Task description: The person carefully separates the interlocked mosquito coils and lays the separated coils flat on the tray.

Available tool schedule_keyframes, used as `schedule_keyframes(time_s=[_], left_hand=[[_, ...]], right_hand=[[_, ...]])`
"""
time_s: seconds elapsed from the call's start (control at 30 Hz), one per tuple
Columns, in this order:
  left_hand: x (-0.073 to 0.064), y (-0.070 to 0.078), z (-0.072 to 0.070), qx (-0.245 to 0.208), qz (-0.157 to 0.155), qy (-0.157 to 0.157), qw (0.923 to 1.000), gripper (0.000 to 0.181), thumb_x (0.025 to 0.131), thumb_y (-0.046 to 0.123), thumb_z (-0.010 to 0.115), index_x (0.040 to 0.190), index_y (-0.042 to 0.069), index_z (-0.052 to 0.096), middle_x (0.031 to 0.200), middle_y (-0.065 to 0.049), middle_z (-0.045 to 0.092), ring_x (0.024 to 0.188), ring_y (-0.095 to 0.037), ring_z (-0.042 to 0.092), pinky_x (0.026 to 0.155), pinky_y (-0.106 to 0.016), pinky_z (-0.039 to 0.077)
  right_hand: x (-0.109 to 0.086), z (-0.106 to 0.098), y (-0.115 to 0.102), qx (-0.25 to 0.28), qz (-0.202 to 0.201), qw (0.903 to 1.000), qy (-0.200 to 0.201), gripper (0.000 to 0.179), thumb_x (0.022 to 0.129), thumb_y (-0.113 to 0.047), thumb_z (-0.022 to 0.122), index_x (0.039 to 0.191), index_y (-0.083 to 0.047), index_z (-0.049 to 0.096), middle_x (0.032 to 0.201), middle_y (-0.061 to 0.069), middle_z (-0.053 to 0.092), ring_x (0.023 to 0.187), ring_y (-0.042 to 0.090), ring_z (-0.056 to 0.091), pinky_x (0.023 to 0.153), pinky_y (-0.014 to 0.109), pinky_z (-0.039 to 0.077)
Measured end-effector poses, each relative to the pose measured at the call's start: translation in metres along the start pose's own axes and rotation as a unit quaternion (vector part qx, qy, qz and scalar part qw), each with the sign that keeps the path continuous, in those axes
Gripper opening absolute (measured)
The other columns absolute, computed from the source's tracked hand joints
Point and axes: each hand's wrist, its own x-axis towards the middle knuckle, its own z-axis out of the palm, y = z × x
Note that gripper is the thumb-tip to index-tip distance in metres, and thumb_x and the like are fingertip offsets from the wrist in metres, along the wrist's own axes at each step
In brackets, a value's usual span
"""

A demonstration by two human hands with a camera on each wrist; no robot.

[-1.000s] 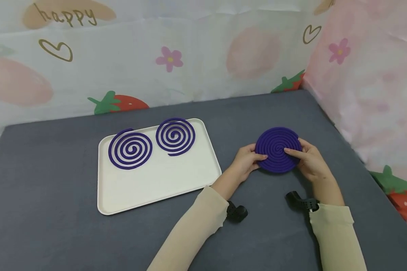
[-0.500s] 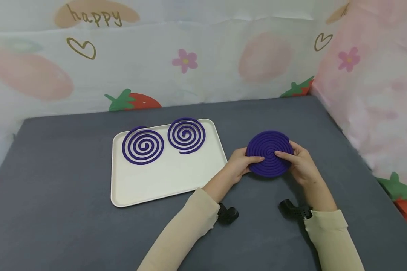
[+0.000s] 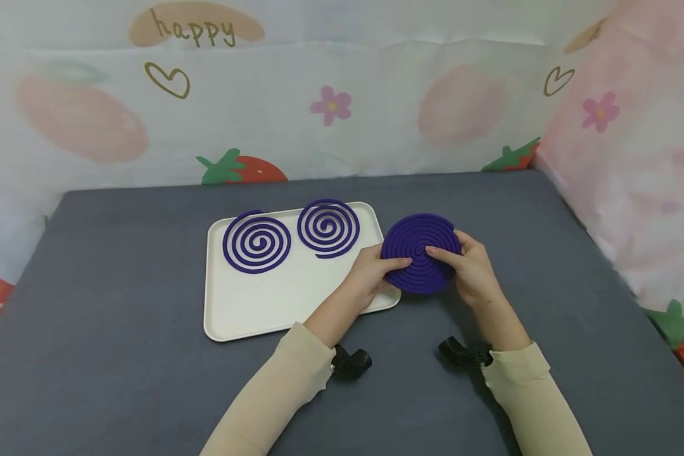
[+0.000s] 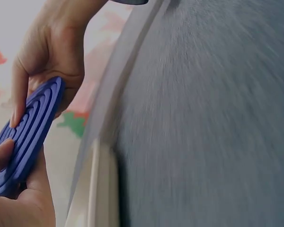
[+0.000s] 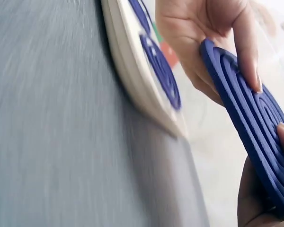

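In the head view a tightly wound purple mosquito coil disc (image 3: pixel 418 272) is raised above the table, tilted with its spiral face upward. My left hand (image 3: pixel 365 273) pinches its left edge, thumb on top. The right edge is gripped by my right hand (image 3: pixel 476 273), whose thumb lies near the spiral's centre. Fingers beneath the disc are mostly hidden. Both wrist views show the disc (image 4: pixel 38 125) edge-on between the two hands. Two loosely spaced purple mosquito coils, one at left (image 3: pixel 259 243) and one at right (image 3: pixel 327 227), lie on the white tray (image 3: pixel 268 301).
The tray's lower right corner lies beneath the left hand and forearm. A grey cloth (image 3: pixel 120 304) covers the table. Printed fabric (image 3: pixel 387 76) stands behind and along the right side. Black wrist cameras (image 3: pixel 350 364) hang from both forearms.
Both hands have carried the disc leftward, from right of the tray to over its right edge. The camera view has shifted, so the tray appears farther right. The grip looks unchanged.
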Motion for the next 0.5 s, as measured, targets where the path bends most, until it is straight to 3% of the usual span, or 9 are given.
schedule_keyframes(time_s=[0.13,0.27,0.37,0.5], left_hand=[[-0.011,0.008,-0.03,-0.02,0.024,0.012,0.9994,0.039,0.088,-0.002,0.061,0.125,-0.009,0.053,0.119,-0.024,0.06,0.098,-0.022,0.063,0.088,-0.034,0.052],[-0.024,0.013,-0.058,-0.046,0.048,0.029,0.9974,0.04,0.089,-0.003,0.058,0.127,-0.01,0.05,0.118,-0.021,0.06,0.093,-0.017,0.063,0.084,-0.029,0.053],[-0.034,0.017,-0.077,-0.064,0.054,0.045,0.9955,0.04,0.09,-0.003,0.056,0.129,-0.01,0.049,0.114,-0.016,0.062,0.091,-0.013,0.063,0.08,-0.025,0.053],[-0.046,0.021,-0.1,-0.076,0.062,0.053,0.9938,0.041,0.09,-0.004,0.054,0.13,-0.011,0.046,0.111,-0.011,0.062,0.092,-0.012,0.063,0.082,-0.023,0.052]], right_hand=[[0.011,0.032,0.002,0.0,0.013,0.9998,-0.017,0.048,0.087,0.004,0.063,0.131,0.007,0.043,0.103,-0.002,0.063,0.094,0.012,0.062,0.08,0.024,0.053],[0.018,0.063,0.007,0.049,0.046,0.9966,-0.047,0.05,0.089,0.006,0.058,0.135,0.006,0.039,0.106,0.0,0.062,0.093,0.012,0.063,0.08,0.025,0.054],[0.02,0.083,0.013,0.079,0.077,0.9912,-0.074,0.052,0.09,0.007,0.054,0.138,0.005,0.035,0.108,0.001,0.06,0.092,0.012,0.063,0.079,0.025,0.054],[0.023,0.106,0.02,0.08,0.099,0.987,-0.098,0.048,0.09,0.005,0.054,0.136,0.007,0.039,0.104,0.001,0.062,0.088,0.012,0.064,0.076,0.024,0.054]])
